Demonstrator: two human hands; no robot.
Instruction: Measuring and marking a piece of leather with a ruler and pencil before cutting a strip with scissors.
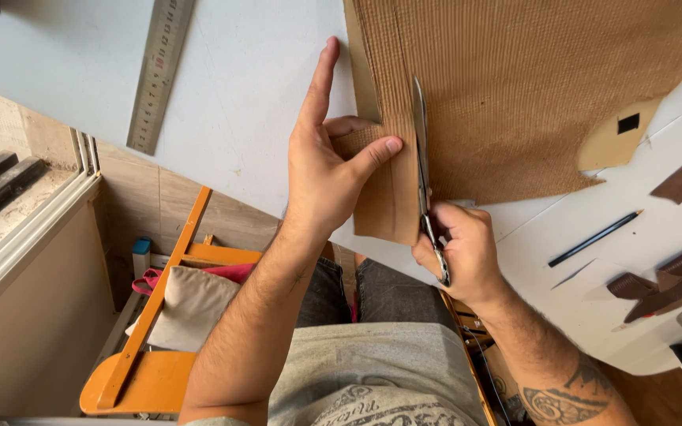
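Nearest the camera, a grey shirt and dark shorts are seen, with an orange wooden chair (155, 315) down on the floor to the left.

A little farther out, scissors (424, 185) are held in the right hand (459, 252). The grip is closed around the handles, and the blades are pointed away from the body. The blades are a little apart and are set into a brown sheet (515, 95).

The sheet is lying on the white table (238, 87), with its near end hanging just over the table edge. A narrow strip (380, 189) of the sheet is pinched in the left hand (329, 166), just beside the blades. The thumb is pressed on top of the strip, other fingers are tucked under it, and the first finger is stretched out flat along the table.

The cut looks partly done. The strip has been cut free along its near part, up to where the blades are now. Past the blade tips the sheet is still whole, so more of it is left uncut, it seems.

To the right, a pencil (593, 238) and some dark brown scraps (661, 284) are lying on the table, well apart from the hands. Farthest off, at the top left, a metal ruler (159, 75) is lying on the table.
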